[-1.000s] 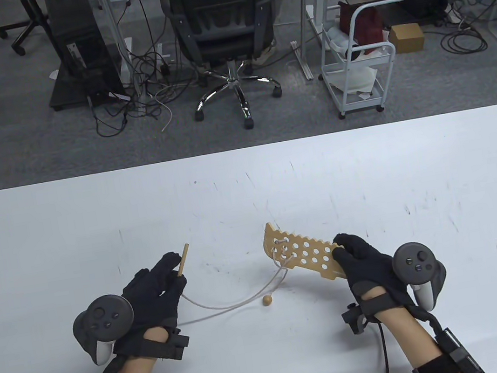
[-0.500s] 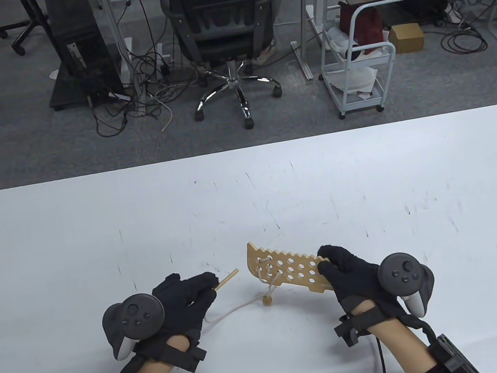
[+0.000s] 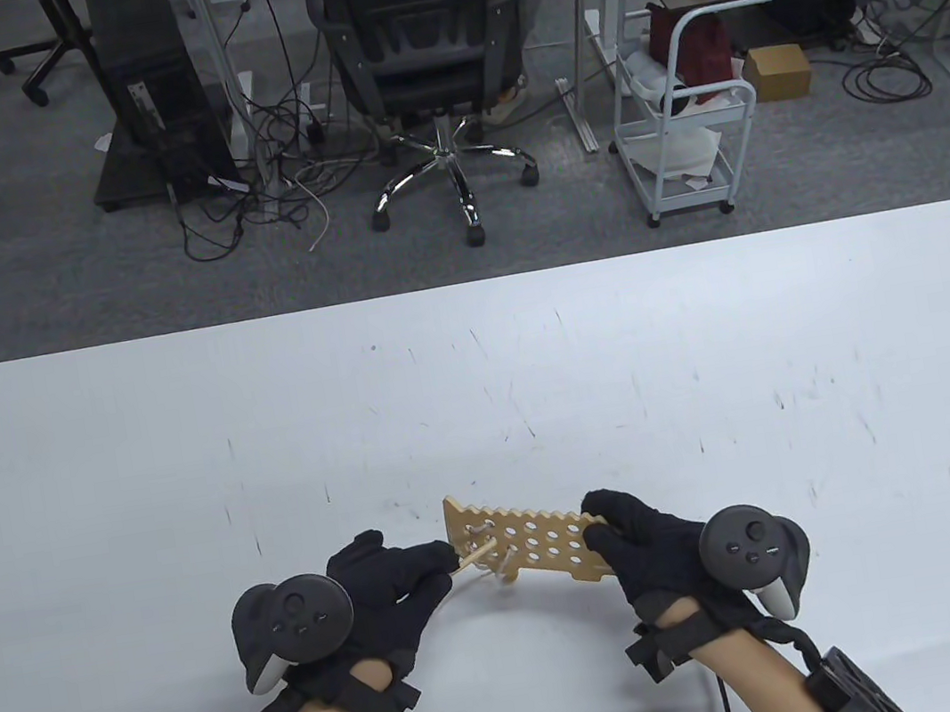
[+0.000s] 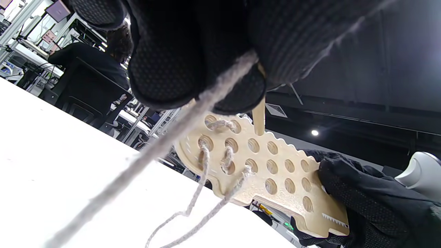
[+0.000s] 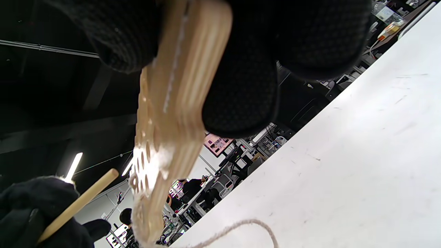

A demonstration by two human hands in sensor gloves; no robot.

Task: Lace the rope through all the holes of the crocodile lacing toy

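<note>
**Needle Closing on the Next Hole as Crocodile Lacing Gets Under Way**

The left hand [image 3: 385,582] is pinching a wooden needle [image 3: 474,558] between thumb and fingertips, its tip pointing right and lying over the laced end of the crocodile board [image 3: 527,541]. From the left wrist view the tip is hanging just above an open hole in the upper row, not yet visibly inside it. The right hand [image 3: 648,540] is gripping the board's opposite end, fingers clamped on both faces, and is holding it tilted up off the tabletop [image 3: 475,356] near the middle of the near edge.

The rope [image 4: 193,113] is trailing from the needle past the left fingers, and a few holes at the left end are already carrying loops; most holes are standing empty, so the job looks to be in its early stages. The next move seems to call for lining the needle square with that hole, pushing it through, then regripping behind the board to pull the slack.

Slack rope is sagging onto the table beneath the board and could snag. The tabletop is stretching wide to the far edge and both side edges, leaving ample room for long pulls.
</note>
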